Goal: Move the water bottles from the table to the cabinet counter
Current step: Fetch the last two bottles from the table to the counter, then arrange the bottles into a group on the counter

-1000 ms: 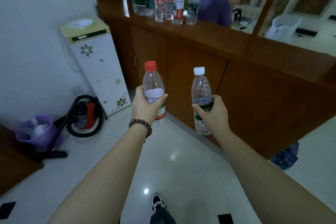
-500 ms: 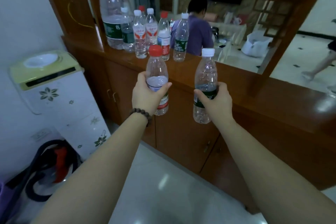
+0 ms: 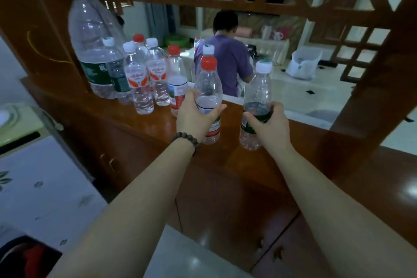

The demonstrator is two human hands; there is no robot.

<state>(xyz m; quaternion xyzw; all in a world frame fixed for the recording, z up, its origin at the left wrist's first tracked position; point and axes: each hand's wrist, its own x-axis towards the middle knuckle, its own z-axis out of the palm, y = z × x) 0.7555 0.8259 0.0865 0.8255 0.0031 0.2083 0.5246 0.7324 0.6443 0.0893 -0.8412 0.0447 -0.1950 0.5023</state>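
Upright over the cabinet counter (image 3: 304,142), the red-capped bottle (image 3: 208,88) sits in the left hand (image 3: 194,119), whose fingers wrap its labelled middle; whether its base touches the wood cannot be told. Just beside it, the white-capped bottle (image 3: 259,88) is grasped the same way by the right hand (image 3: 268,126). Further left on the counter stands a cluster of small bottles (image 3: 146,79) next to a large jug (image 3: 92,40). A beaded bracelet (image 3: 185,140) circles the left wrist.
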